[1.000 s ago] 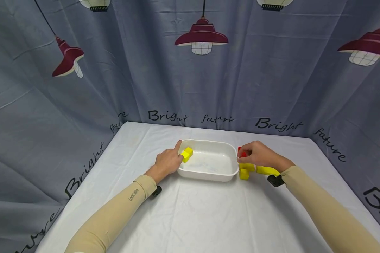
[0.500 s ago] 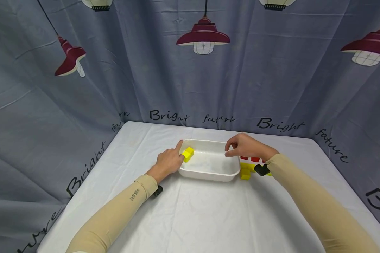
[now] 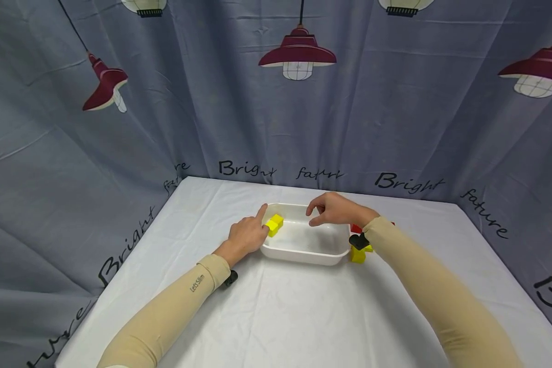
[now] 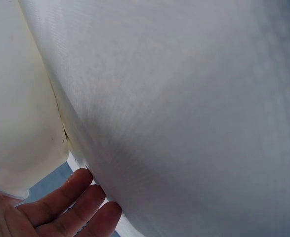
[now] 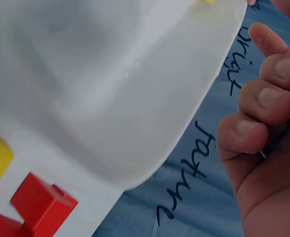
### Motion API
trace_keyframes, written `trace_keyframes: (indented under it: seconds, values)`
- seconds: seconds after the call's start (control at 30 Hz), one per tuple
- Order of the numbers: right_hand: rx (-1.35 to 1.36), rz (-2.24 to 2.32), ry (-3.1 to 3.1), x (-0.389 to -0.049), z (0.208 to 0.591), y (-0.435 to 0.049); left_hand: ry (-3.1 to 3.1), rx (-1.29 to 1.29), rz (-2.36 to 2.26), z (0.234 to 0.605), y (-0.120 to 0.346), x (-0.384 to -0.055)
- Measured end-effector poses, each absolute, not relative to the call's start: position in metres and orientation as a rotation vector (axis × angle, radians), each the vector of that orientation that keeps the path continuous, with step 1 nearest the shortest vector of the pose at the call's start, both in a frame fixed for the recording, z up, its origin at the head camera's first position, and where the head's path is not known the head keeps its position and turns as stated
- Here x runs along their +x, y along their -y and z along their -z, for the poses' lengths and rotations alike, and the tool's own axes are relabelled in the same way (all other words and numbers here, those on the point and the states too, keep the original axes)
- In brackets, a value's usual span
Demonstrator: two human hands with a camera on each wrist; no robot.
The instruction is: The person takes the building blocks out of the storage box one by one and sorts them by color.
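Observation:
My left hand (image 3: 247, 236) grips the left end of a white rectangular tray (image 3: 305, 257), index finger along the rim and thumb over the edge. In the left wrist view, the other fingers (image 4: 80, 197) reach along the tray's outside. Two yellow blocks (image 3: 274, 225) lie together inside the tray's left end. Above the tray's right half hovers my right hand (image 3: 338, 208), its thumb and index finger apart with nothing between them. The right wrist view shows that hand's remaining fingers (image 5: 256, 106) loosely curled, beside the tray's rim.
Right of the tray, partly hidden by my right forearm, are yellow blocks (image 3: 358, 254) and red blocks (image 3: 356, 228). Red pieces (image 5: 43, 202) lie near the tray corner in the right wrist view. A grey printed curtain (image 3: 239, 102) hangs behind the white-covered table (image 3: 276, 317).
My right hand has moved left, from beside the red and yellow blocks to over the tray, and its thumb and index finger show apart. My left hand stays on the tray's left end.

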State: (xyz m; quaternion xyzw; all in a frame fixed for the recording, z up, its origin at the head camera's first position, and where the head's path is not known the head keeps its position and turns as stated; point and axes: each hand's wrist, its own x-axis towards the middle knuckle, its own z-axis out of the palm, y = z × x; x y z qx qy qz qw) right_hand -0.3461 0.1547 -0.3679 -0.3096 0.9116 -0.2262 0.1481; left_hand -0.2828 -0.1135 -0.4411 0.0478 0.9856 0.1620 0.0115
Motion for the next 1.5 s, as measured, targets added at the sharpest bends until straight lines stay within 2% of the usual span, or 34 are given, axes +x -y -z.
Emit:
trace_keyframes:
  seconds: [0.67, 1.5]
  values:
    - [-0.946, 0.647, -2.536, -0.367, 0.392, -0.109, -3.078, 0.150, -0.486, 0.442, 0.115, -0.285]
    - [-1.023, 0.535, -2.548, -0.377, 0.416, -0.087, -3.076, 0.161, -0.482, 0.442, 0.114, -0.284]
